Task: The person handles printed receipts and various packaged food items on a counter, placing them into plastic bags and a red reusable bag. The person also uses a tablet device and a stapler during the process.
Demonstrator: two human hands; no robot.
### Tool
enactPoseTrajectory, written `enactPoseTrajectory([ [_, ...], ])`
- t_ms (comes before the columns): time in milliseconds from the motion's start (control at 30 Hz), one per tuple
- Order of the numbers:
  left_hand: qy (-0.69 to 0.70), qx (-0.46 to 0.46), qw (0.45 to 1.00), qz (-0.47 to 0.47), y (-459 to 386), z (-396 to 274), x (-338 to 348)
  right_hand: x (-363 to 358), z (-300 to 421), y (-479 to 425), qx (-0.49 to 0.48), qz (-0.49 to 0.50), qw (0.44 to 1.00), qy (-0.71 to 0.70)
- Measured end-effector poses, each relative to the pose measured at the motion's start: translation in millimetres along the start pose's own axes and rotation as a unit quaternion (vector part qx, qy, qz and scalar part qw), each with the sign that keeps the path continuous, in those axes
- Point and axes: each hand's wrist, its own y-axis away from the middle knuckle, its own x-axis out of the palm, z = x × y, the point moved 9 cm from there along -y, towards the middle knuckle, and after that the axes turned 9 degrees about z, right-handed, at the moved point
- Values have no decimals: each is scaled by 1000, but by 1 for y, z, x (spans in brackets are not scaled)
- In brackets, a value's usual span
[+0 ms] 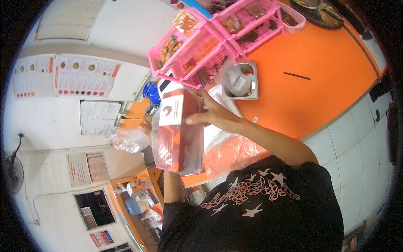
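A red and dark box (176,145) with a white printed card (171,110) on its upper part is held up, with clear plastic around it. My right hand (206,113) grips its right side, the thumb across the front. At the far side, partly hidden behind the box, my left hand (146,127) holds crumpled clear plastic bag (130,140). Below the hands, white sheeting (218,134) and thin clear plastic (234,154) lie on the orange table (283,104).
Pink stacked baskets (195,50) with packets stand at the table's back. Beside them, a metal container (255,85) holds a bagged round item (237,82). A dark stick-like object (297,76) lies farther right. A shelf (151,179) with a blue container (133,206) stands lower left.
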Motion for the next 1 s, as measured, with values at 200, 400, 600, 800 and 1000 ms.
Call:
enactPoseTrajectory([
  [200, -196, -110, 974, -30, 18, 17, -22, 4, -35, -8, 61, 26, 995, -77],
  [400, -336, -165, 927, 22, 19, 79, -42, 78, -2, 74, -347, 151, 759, 531],
  [600, -563, 6, 804, 193, 37, 191, -34, 11, -67, 89, -134, 167, 815, 538],
  [800, -625, -40, 703, 338, 32, 204, -12, -196, -35, 6, 84, -136, 770, 618],
  [1000, -429, -11, 847, 314, 37, 186, -48, -234, -94, -55, 234, -14, 594, 770],
])
